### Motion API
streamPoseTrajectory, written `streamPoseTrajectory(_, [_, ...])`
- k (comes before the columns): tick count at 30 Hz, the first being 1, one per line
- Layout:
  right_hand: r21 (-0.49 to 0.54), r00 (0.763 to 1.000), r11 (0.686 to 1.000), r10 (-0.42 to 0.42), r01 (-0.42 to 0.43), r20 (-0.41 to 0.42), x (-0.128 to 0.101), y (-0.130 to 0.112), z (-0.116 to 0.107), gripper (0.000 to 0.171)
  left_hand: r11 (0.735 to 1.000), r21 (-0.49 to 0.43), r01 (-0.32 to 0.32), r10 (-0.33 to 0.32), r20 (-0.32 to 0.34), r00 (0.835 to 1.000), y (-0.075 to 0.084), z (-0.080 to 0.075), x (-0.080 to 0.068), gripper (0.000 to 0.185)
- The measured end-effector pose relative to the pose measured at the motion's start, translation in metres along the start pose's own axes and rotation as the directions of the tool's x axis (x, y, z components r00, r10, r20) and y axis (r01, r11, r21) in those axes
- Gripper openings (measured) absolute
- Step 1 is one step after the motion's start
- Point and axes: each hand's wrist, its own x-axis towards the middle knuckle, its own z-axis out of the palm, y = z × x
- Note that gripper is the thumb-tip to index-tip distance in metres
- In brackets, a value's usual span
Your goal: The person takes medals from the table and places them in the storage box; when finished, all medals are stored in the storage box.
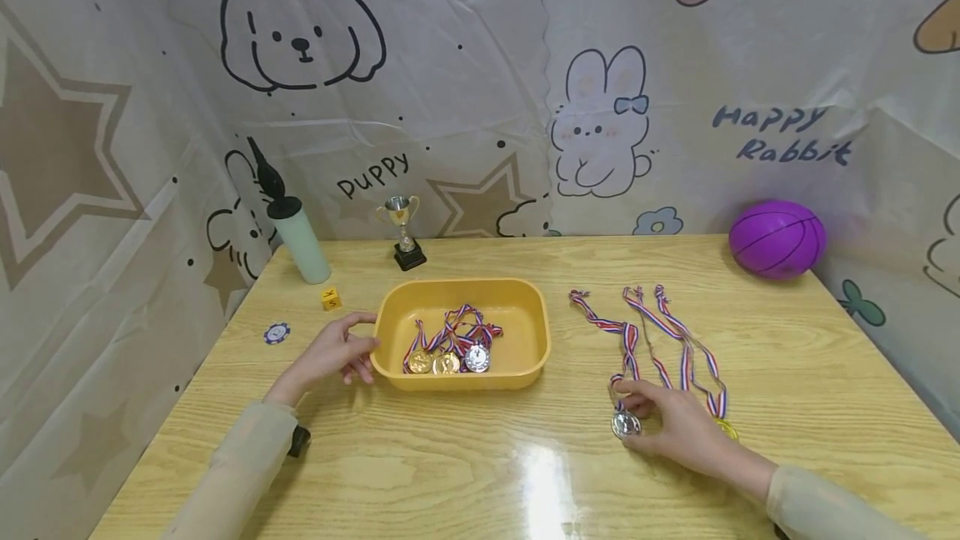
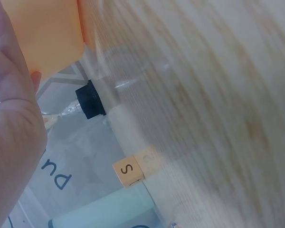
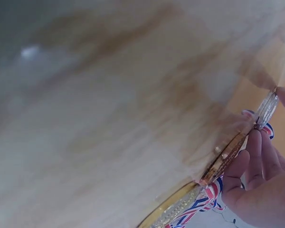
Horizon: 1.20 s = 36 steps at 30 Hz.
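Head view, left hand [image 1: 330, 357] loose against yellow tray [image 1: 390, 315], right hand [image 1: 675, 427] pinching silver medal [image 1: 625, 424], backdrop [image 1: 480, 65] reading "Puppy", "Happy Rabbit"

Wooden table [image 1: 465, 473] with tray [image 1: 537, 332], medals [image 1: 678, 357], ball [image 1: 777, 238], trophy [image 1: 403, 232]

Staged tabletop booth: cartoon-print curtain [image 1: 480, 90] surrounds wooden table [image 1: 525, 473].

**Position of both hands and forearms**

The left hand [image 1: 337, 352] is extended forward, thumb raised and fingers [image 1: 358, 369] loosely curved, nothing being enclosed by them. The right hand [image 1: 675, 423] is laid low, palm down, with thumb and fingertips [image 3: 259, 142] drawn together in a pinch. Both forearms are covered by pale beige sleeves and are angled inward from the lower corners.
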Motion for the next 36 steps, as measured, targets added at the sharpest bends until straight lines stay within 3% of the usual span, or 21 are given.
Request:
streamPoseTrajectory(7, [-0.004, 1.0, 1.0, 0.009, -0.009, 0.001, 0.001, -0.003, 0.001, 0.061, 1.0, 0.0, 0.004, -0.004, 0.001, 1.0, -0.001, 0.0, 0.0, 0.058])
streamPoseTrajectory(19, [0.136, 0.991, 0.99, -0.022, 0.04, -0.132, 0.003, -0.007, 0.004, 0.059, 1.0, 0.015, 0.002, -0.002, -0.01, 1.0, -0.002, 0.0, 0.001, 0.058])
streamPoseTrajectory(36, [0.246, 0.962, 0.966, -0.007, 0.077, -0.274, 0.041, -0.032, -0.027, 0.049, 1.0, 0.018, -0.006, 0.006, -0.016, 1.0, -0.003, -0.001, 0.002, 0.059])
